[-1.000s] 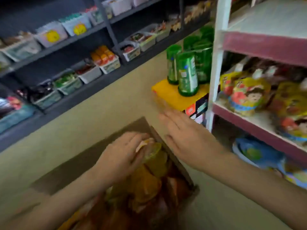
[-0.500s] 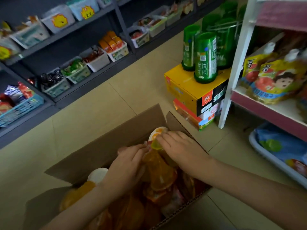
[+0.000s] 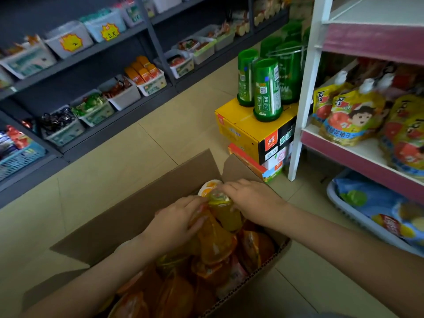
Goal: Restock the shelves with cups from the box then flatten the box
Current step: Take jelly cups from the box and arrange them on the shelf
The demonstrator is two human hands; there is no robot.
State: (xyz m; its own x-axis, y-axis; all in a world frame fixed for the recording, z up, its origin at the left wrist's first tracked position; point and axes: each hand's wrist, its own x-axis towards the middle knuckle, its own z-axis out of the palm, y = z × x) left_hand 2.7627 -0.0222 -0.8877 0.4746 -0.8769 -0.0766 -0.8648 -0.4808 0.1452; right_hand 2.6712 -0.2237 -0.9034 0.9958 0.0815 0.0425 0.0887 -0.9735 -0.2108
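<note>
in the head view, an open brown cardboard box (image 3: 137,210) is seen on the pale tiled floor (image 3: 160,138), its flaps spread outward so that the contents can be reached from above. it is filled nearly to the rim with orange plastic cups (image 3: 213,269), tumbled together on their sides. most of the restocking is therefore judged undone, and the flattening far off.

near the far corner of the box a yellow clear plastic cup (image 3: 226,214) is held above the heap. the right hand (image 3: 250,200) is closed on its upper end, with the fingertips pinched round the rim, apparently so that it can be drawn free of its neighbours. the left hand (image 3: 174,223) is curled narrowly round an orange plastic cup (image 3: 206,228) just beneath the yellow one, probably to steady the pile or to gather a second cup. a white-lidded cup (image 3: 206,188) lies against the far wall of the box, just beyond both hands.

to the right of the box a white-framed shelf unit with pink edges (image 3: 298,134) is seen, its middle shelf loaded with yellow spouted pouches (image 3: 351,120). which shelf is meant for the cups cannot be told. beyond the far right corner of the box a yellow carton (image 3: 241,125) bears green bottles (image 3: 267,97). to the left of the box, dark grey shelving (image 3: 103,136) with snack tubs is ranged.
</note>
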